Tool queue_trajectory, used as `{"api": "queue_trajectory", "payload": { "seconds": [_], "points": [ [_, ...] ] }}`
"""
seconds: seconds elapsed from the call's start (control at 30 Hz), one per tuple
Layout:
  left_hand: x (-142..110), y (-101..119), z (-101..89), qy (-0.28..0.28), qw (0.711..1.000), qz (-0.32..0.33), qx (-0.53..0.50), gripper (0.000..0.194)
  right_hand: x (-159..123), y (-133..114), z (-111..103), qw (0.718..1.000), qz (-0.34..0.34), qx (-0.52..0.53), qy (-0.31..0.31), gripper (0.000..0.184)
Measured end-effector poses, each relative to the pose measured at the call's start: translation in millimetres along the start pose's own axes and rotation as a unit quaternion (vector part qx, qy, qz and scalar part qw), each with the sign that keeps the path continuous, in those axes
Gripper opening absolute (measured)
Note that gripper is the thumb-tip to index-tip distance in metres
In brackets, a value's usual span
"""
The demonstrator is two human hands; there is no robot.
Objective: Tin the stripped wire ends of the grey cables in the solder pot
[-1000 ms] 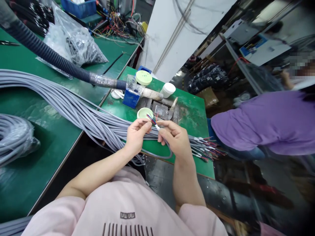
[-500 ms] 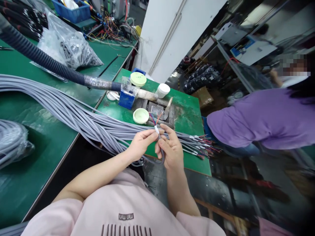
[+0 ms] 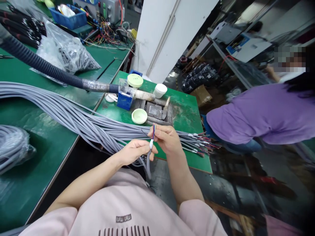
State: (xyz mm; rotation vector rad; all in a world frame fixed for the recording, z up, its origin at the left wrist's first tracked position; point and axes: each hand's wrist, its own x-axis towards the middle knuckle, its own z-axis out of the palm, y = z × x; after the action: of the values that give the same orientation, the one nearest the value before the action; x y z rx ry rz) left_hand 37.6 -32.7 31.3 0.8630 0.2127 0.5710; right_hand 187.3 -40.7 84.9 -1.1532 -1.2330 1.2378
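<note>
My left hand pinches a single grey cable just below its white sleeve. My right hand is closed on the coloured wire ends that stick up from that cable. Both hands hover over the near edge of a small green table. Under them lies a thick bundle of grey cables, whose stripped red and blue tips fan out to the right.
A black corrugated hose runs to a blue box beside a metal fixture. Pale green lids and a white cup stand around it. A person in purple bends at right. Bagged parts lie far left.
My hands have come lower and nearer to me. The cable end has swung upright and its spread wires are now gathered in my right fingers. The camera tilted slightly.
</note>
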Motion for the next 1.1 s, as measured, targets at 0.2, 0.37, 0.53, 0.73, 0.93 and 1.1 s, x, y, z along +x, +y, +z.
{"api": "queue_trajectory", "payload": {
  "seconds": [0.2, 0.37, 0.53, 0.73, 0.93, 1.1],
  "points": [
    [-8.5, -5.9, -7.9, -0.136, 0.988, -0.047, -0.052, 0.04, 11.5, 16.1, 44.2, 0.982, 0.017, 0.157, -0.103, 0.029],
    [-11.9, -7.9, -13.5, -0.021, 0.999, -0.015, -0.025, 0.039, 22.6, 12.4, 25.1, 0.996, -0.033, 0.035, 0.074, 0.022],
    [-9.2, -4.6, -17.4, 0.061, 0.998, 0.009, 0.031, 0.041, 5.3, -2.4, 2.2, 0.979, -0.078, -0.17, 0.079, 0.028],
    [-5.9, -3.6, -10.4, 0.066, 0.995, 0.007, 0.067, 0.042, -5.7, -17.8, 19.6, 0.918, -0.132, -0.369, 0.062, 0.029],
    [-7.9, -8.1, -16.2, 0.134, 0.989, 0.024, 0.054, 0.04, -11.1, -12.9, 15.7, 0.877, -0.199, -0.429, 0.088, 0.033],
    [-7.7, -15.2, -23.0, 0.152, 0.988, 0.013, 0.022, 0.041, -20.5, -8.1, 10.2, 0.882, -0.216, -0.4, 0.121, 0.026]
  ]
}}
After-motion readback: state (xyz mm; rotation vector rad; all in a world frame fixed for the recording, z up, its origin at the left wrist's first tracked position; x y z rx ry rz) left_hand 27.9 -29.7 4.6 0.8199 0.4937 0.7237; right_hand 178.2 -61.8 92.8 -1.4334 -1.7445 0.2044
